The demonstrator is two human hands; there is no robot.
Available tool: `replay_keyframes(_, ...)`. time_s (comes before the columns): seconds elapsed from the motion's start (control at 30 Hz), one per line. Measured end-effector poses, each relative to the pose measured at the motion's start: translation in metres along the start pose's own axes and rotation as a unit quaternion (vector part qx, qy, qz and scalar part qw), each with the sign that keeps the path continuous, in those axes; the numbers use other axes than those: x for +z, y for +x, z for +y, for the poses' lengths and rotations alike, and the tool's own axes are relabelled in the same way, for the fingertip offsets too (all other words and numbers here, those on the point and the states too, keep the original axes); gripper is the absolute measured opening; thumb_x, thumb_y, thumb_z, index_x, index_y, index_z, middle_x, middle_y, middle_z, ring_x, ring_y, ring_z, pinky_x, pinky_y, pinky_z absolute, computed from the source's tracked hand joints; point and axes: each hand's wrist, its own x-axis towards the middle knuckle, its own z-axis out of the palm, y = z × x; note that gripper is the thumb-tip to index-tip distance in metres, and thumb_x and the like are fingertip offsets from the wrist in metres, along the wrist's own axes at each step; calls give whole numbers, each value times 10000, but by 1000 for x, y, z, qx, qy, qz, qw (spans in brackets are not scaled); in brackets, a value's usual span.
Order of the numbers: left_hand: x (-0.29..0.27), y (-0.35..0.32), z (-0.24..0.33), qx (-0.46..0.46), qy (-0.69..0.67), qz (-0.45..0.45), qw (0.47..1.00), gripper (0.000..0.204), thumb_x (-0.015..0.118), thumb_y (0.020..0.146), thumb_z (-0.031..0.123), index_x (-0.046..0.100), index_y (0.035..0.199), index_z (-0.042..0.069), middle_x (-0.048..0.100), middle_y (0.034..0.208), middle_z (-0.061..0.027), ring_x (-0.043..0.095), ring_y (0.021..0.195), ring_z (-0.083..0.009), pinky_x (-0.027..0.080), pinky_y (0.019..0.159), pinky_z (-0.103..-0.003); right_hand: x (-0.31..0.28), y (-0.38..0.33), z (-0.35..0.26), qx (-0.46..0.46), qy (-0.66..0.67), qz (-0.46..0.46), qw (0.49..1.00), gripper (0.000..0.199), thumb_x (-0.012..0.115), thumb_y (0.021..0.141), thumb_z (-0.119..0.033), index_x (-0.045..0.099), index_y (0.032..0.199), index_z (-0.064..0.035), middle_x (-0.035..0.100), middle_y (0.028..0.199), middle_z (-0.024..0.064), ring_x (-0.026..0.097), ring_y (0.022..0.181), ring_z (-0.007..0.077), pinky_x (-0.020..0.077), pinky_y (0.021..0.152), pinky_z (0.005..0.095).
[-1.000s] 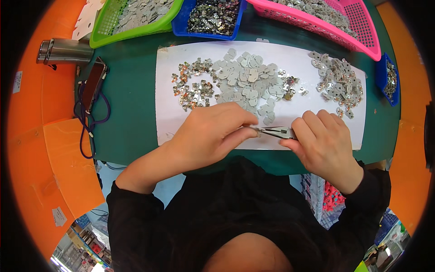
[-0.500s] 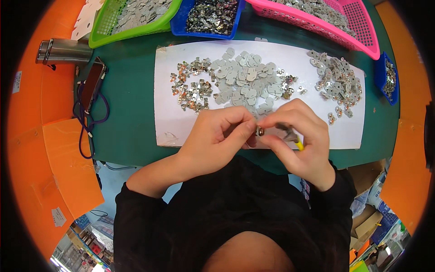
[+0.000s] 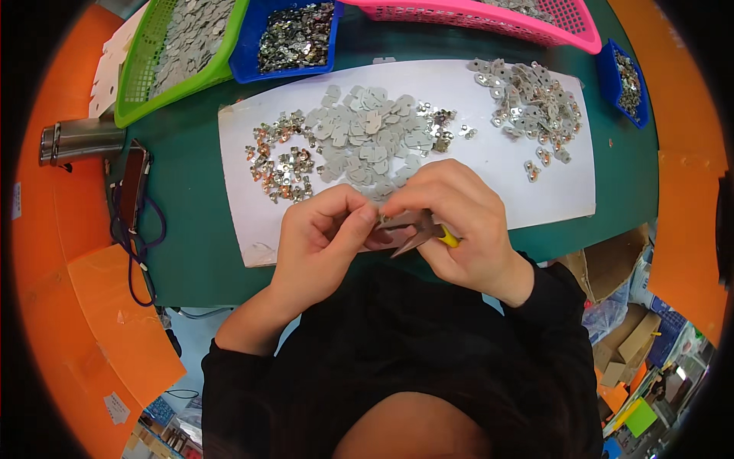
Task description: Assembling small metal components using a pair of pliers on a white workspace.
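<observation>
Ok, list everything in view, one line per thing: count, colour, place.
mat: one, green, on the orange table
sheet: one, white, on the mat
grey pieces: a heap, grey, sheet centre
shiny parts: a cluster, silver, sheet left
right pile: a pile, silver, sheet right
green basket: one, far left, holds grey pieces
blue tray: one, beside it, holds shiny parts
pink basket: one, far edge
small tray: one, blue, far right
tool: one, yellow handle, in right hand
left hand: pinching a small part at the tool tip
right hand: gripping the tool
</observation>
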Motion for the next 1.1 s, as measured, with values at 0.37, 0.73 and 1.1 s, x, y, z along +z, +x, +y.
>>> replay_keyframes(0.37, 9, -2, -6, 45, -2, 52, 998, 160, 558, 992, 101, 636, 968, -37, 678, 841, -47, 628, 759, -78, 515, 695, -224, -2, -1, 2, 99, 30, 13, 995, 329, 834, 680, -56, 643, 944, -9, 639, 885, 80, 616, 837, 187, 481, 739, 276)
replay_keyframes(0.73, 12, 0, -8, 69, 26, 68, 995, 160, 565, 987, 85, 654, 952, -43, 680, 825, -40, 631, 771, -63, 505, 689, -204, 1, 2, 2, 26, 29, 13, 999, 274, 762, 695, 47, 661, 942, -13, 643, 886, 96, 629, 790, 194, 499, 681, 277)
replay_keyframes(1.1, 5, 1, -12, 62, -44, 65, 995, 102, 571, 972, 58, 624, 933, -20, 693, 939, -110, 666, 764, -120, 541, 680, -243, -6, 5, 1, 51, 52, 64, 995, 214, 716, 728, 79, 655, 916, -2, 630, 878, 83, 603, 777, 182, 476, 706, 267)
